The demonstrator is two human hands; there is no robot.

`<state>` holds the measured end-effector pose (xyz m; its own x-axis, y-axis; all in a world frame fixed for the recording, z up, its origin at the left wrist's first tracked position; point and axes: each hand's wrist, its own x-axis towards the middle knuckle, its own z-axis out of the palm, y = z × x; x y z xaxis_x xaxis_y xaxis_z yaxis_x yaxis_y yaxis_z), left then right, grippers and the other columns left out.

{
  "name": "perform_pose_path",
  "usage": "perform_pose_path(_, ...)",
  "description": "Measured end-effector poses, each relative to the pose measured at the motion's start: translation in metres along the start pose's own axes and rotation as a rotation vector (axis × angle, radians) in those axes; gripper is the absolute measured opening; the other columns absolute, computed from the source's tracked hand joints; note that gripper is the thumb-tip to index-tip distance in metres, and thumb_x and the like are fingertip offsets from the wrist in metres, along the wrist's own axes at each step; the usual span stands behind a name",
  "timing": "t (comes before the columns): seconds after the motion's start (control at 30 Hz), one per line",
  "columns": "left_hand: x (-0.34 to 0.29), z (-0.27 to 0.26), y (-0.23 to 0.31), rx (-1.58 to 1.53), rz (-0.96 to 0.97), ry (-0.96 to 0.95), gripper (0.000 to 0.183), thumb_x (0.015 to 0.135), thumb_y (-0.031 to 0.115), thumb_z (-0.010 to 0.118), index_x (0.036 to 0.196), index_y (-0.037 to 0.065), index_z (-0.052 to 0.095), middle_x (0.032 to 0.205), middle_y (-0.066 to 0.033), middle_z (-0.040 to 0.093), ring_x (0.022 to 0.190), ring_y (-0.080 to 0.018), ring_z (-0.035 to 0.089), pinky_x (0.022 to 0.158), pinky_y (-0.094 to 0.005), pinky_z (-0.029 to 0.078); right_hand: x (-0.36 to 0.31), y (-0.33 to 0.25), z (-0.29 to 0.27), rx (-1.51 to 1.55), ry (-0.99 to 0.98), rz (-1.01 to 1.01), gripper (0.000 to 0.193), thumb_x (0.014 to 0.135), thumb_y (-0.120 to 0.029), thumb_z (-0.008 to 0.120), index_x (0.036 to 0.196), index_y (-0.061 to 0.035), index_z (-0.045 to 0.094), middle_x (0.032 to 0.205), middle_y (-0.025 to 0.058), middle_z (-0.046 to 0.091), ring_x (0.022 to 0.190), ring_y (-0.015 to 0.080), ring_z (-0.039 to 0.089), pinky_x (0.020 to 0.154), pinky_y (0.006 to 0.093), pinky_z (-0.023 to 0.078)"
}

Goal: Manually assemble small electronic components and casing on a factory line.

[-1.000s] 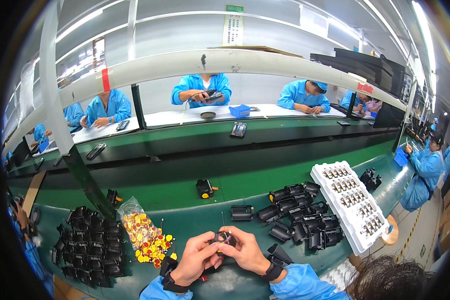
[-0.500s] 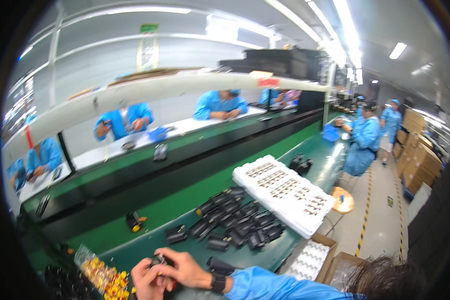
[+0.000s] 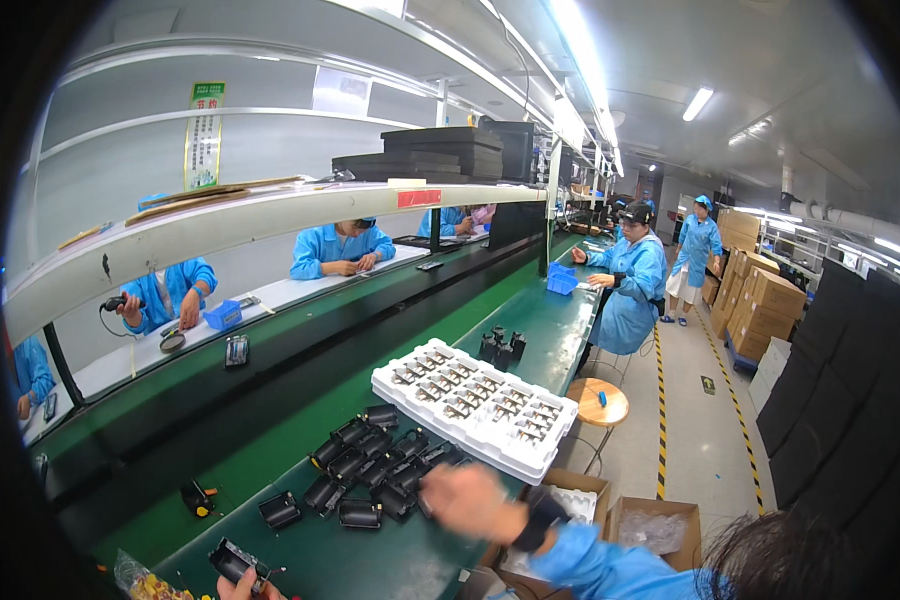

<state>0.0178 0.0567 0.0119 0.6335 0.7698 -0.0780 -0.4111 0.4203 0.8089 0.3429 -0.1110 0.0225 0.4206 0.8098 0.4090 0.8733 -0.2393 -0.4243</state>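
At the lower left edge, my left hand [image 3: 238,590] is closed around a black plastic housing [image 3: 234,560], its hollow side showing; most of the hand is cut off by the frame. My right hand [image 3: 470,500] is stretched out to the right, smeared by motion, beside the near right end of a pile of similar black housings [image 3: 355,465]. Whether its fingers hold anything cannot be made out. Just beyond the pile lies a white foam tray [image 3: 518,462] with rows of small metallic parts.
A bag of yellow parts [image 3: 142,582] lies at the lower left. On the green belt sits a black and yellow piece [image 3: 198,498]. Right of the bench stand a wooden stool [image 3: 602,402] and an open carton [image 3: 660,535]. Co-workers in blue sit across and farther along.
My hands have parted: the right has swung right to the pile, while the left stays low with the housing. The head view has turned rightward, shifting the scene left.
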Motion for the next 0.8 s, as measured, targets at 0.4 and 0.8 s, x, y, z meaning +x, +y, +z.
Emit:
perform_pose_path(0.4, 0.008, -0.009, -0.015, 0.189, 0.042, 0.054, 0.016, 0.092, 0.012, 0.065, 0.082, 0.003, 0.056, 0.066, -0.0062, 0.057, 0.049, -0.0177, 0.053, 0.052, -0.0313, 0.049, 0.019, 0.216, -0.097, 0.525, -0.081, 0.689, 0.015, 0.073, -0.012, 0.076, 0.071, 0.0006, 0.067, 0.056, 0.0057, 0.058, 0.044, 0.0136, 0.050, 0.041, 0.0298, 0.036)
perform_pose_path(0.8, 0.016, -0.006, -0.027, 0.346, 0.168, 0.082, 0.023, 0.086, 0.008, 0.070, 0.106, -0.002, 0.064, 0.084, -0.0047, 0.068, 0.063, -0.0101, 0.062, 0.047, -0.0235, 0.046, 0.013, -0.111, 0.046, 0.785, -0.512, -0.202, 0.024, 0.095, -0.016, 0.064, 0.079, 0.0010, 0.059, 0.064, 0.0029, 0.059, 0.058, 0.0077, 0.055, 0.053, 0.0238, 0.042)
